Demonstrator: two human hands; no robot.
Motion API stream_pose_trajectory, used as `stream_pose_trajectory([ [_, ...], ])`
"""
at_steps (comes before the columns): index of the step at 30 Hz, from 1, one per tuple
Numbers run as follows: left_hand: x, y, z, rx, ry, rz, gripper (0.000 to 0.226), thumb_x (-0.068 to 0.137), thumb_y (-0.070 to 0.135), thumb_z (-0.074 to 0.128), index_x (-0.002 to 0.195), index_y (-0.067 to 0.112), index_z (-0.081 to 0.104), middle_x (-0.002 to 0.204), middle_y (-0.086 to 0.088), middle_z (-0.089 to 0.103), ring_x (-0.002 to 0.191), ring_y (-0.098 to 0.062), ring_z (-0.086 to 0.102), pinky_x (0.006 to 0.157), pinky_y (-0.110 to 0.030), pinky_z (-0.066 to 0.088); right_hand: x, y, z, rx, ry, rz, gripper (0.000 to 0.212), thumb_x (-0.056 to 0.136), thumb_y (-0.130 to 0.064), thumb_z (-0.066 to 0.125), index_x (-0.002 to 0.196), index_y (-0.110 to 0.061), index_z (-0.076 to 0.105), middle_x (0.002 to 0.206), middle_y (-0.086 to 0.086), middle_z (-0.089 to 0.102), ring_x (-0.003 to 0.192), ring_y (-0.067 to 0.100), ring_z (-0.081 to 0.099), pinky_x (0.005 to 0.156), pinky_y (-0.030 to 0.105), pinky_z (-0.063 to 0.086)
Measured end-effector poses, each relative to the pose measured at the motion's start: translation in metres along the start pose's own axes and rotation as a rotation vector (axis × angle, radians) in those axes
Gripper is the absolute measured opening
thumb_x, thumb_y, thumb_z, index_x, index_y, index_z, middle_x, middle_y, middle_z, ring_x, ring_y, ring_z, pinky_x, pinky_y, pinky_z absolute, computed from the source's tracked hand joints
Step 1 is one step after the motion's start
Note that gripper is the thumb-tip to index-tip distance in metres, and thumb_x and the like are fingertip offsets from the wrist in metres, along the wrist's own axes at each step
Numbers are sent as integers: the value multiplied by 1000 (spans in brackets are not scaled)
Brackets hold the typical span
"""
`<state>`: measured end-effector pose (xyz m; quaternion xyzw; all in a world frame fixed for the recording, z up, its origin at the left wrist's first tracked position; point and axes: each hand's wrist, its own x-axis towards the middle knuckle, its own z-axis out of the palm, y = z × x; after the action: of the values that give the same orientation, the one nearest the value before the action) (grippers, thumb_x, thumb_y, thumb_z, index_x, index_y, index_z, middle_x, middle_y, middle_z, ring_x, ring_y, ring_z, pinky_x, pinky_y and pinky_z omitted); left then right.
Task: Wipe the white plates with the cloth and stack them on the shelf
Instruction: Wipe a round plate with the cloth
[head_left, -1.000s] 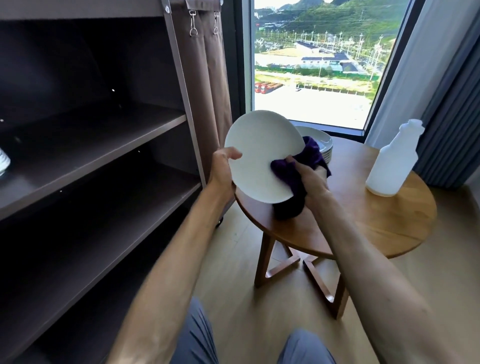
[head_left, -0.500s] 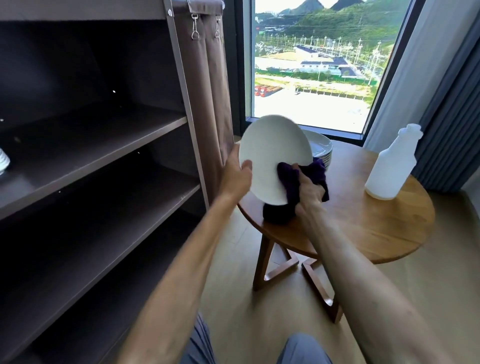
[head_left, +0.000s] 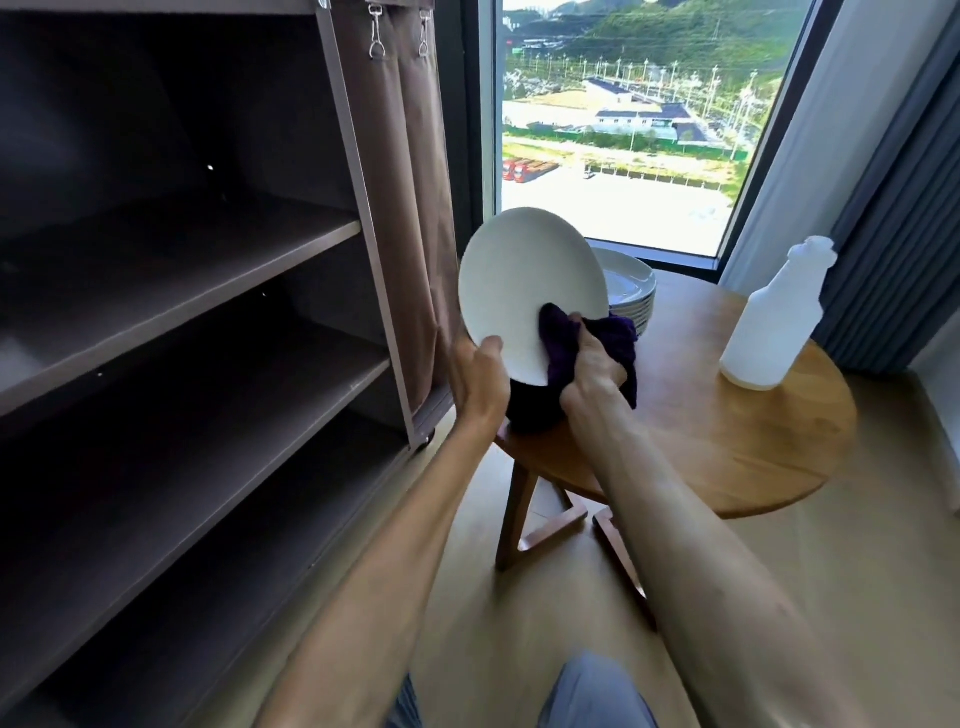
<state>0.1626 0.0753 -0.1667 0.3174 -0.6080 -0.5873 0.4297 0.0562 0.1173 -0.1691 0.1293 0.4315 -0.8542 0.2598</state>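
A white plate (head_left: 524, 283) stands tilted nearly on edge above the near left rim of the round wooden table (head_left: 737, 441). My left hand (head_left: 480, 382) grips its lower left rim, thumb on the face. My right hand (head_left: 592, 371) holds a dark purple cloth (head_left: 563, 343) bunched against the plate's lower right face and rim. Behind the plate, a stack of several white plates (head_left: 631, 293) sits on the table's far side. The dark brown shelf unit (head_left: 218, 270) stands at the left, its visible boards bare.
A white plastic bottle (head_left: 774, 317) stands on the table's right side. A brown fabric curtain (head_left: 410, 208) hangs at the shelf unit's right end. Window and grey drapes lie behind the table. Wooden floor below, my knees at the bottom edge.
The plate has turned more upright. My left hand slid from its left rim down to the lower left, and the cloth hand moved lower on the plate. The view shifted left.
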Motion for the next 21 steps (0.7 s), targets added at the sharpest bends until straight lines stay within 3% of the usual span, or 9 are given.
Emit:
stream_pose_trajectory([
  [3, 18, 20, -28, 127, -164, 115, 33, 69, 12, 48, 96, 13, 67, 90, 1, 70, 86, -16, 64, 69, -31, 53, 5, -20, -18, -159, -99, -107, 28, 78, -13, 87, 97, -12, 67, 96, 8, 74, 87, 27, 73, 68, 38, 62],
  [5, 29, 34, -39, 182, -259, 90, 27, 66, 16, 49, 86, 7, 64, 83, -3, 67, 81, -18, 59, 66, -30, 43, 5, -31, -26, -225, -290, -156, 22, 86, -7, 79, 105, -10, 68, 92, 6, 76, 87, 24, 75, 65, 34, 63],
  [8, 27, 41, -33, 66, -170, 27, 42, 81, 28, 56, 118, 10, 65, 108, -4, 72, 96, -16, 66, 77, -35, 53, 5, -26, -26, -211, -323, -214, 17, 89, -4, 74, 105, -10, 69, 94, 7, 76, 88, 25, 75, 71, 38, 63],
  [10, 1, 35, -15, -66, 63, 34, 50, 92, 31, 62, 140, 27, 49, 133, 0, 62, 112, -14, 63, 86, -33, 59, 6, -18, -22, -187, -243, -217, 23, 87, -8, 78, 108, -9, 70, 99, 10, 76, 94, 30, 74, 70, 39, 63],
  [12, -22, 25, 2, -79, 181, 74, 61, 95, 23, 68, 148, 30, 38, 144, 3, 51, 122, -13, 56, 93, -28, 59, 5, -7, -18, -138, -166, -171, 28, 86, -10, 79, 112, -8, 69, 105, 13, 75, 96, 31, 74, 76, 45, 64],
  [13, -26, 18, 9, -71, 184, 100, 65, 96, 18, 68, 150, 28, 35, 145, 3, 49, 125, -12, 53, 95, -26, 57, 6, -2, -17, -98, -119, -143, 29, 85, -11, 80, 111, -7, 69, 109, 15, 75, 98, 32, 74, 80, 48, 63],
  [17, -18, 4, 13, -23, 136, 96, 50, 107, 11, 48, 154, 25, 39, 147, -2, 51, 133, -20, 52, 106, -39, 54, 7, 12, -19, -14, -26, -40, 22, 82, -13, 84, 98, -12, 69, 115, 15, 73, 100, 32, 73, 87, 50, 60],
  [20, 8, 17, -12, 212, -21, 191, 47, 105, 7, 47, 149, 23, 47, 133, -3, 59, 119, -19, 57, 81, -19, 57, 13, 4, -27, -3, -81, -27, 28, 80, -8, 84, 103, -9, 69, 113, 14, 73, 93, 30, 73, 73, 44, 62],
  [21, 18, 27, -19, 316, -122, 203, 50, 102, 5, 48, 147, 25, 49, 127, -2, 61, 113, -19, 59, 74, -18, 55, 17, -2, -31, -15, -117, -46, 33, 79, -6, 85, 108, -6, 69, 113, 15, 73, 93, 31, 73, 68, 40, 62],
])
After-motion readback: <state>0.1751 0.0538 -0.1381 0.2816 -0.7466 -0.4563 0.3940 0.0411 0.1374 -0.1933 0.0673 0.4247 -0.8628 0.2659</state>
